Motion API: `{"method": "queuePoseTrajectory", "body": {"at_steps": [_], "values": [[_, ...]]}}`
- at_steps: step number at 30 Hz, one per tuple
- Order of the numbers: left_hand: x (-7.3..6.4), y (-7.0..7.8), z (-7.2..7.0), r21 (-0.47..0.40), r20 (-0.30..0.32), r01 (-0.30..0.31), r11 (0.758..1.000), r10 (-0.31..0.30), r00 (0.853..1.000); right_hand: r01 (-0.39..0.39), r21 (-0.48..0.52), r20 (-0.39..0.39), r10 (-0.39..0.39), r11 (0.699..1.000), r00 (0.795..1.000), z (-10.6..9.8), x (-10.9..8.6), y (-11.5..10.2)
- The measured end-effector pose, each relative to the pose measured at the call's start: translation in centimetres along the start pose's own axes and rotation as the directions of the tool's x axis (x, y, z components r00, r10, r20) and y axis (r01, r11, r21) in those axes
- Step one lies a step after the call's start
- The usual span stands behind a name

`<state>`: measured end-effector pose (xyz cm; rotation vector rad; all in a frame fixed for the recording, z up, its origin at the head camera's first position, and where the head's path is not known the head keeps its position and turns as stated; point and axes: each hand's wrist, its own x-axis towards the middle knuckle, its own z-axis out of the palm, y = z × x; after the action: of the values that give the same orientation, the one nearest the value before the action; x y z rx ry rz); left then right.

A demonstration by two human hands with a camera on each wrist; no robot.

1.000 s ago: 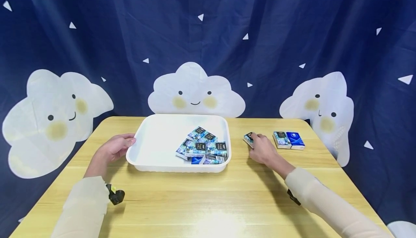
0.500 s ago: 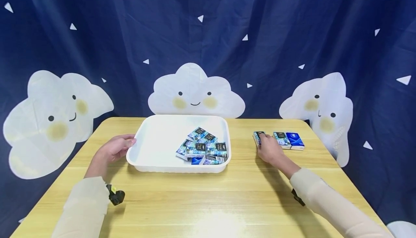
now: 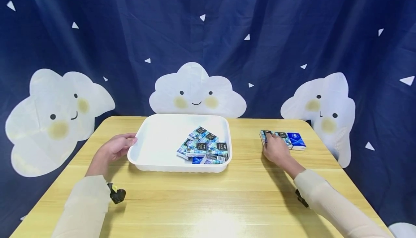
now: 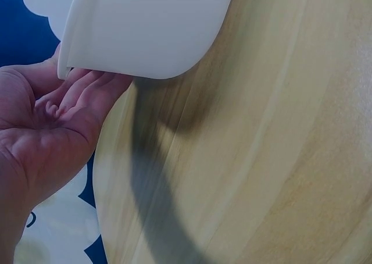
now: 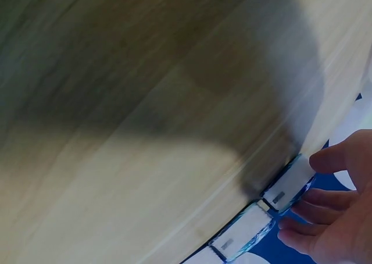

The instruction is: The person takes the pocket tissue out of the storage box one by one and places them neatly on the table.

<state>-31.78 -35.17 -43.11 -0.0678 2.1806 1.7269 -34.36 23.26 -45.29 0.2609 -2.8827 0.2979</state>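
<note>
My left hand point(image 3: 117, 147) grips the left rim of a white plastic tray point(image 3: 156, 140). Its thumb is at the rim and its fingers reach under the edge in the left wrist view. At the right of the table, my right hand point(image 3: 276, 149) holds a small tissue pack point(image 3: 264, 137) with a floral and black print, thumb on its left end. This pack lies at the left end of a row, beside a matching pack point(image 3: 286, 138) and a blue pack point(image 3: 297, 140). The hand partly hides the held pack and its neighbour.
Several floral tissue packs point(image 3: 196, 147) lie in a loose, overlapping heap in the tray's right half, with blue ones among them. The wooden table point(image 3: 195, 198) has rounded far corners. A dark blue curtain point(image 3: 201, 43) with cloud prints hangs behind it.
My right hand has slid the floral tissue pack to the right, up against the other two packs. My left hand and the tray have stayed in place.
</note>
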Motion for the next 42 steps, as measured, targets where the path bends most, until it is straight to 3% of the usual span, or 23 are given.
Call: {"method": "queuePoseTrajectory", "body": {"at_steps": [11, 23, 42], "values": [[-0.12, 0.19, 0.14, -0.023, 0.004, 0.006, 1.000, -0.006, 1.000, 0.011, -0.056, -0.030, -0.013, 0.998, 0.999, 0.46, -0.21, 0.89], [-0.14, 0.17, 0.11, -0.012, -0.011, 0.020, 1.000, -0.020, 1.000, -0.013, -0.035, -0.024, 0.012, 0.999, 1.000, 0.41, -0.48, 0.90], [0.06, 0.01, 0.11, -0.038, -0.007, 0.012, 0.999, -0.012, 1.000, 0.017, 0.034, -0.035, -0.016, 0.999, 0.999, 0.32, -0.82, 0.89]]}}
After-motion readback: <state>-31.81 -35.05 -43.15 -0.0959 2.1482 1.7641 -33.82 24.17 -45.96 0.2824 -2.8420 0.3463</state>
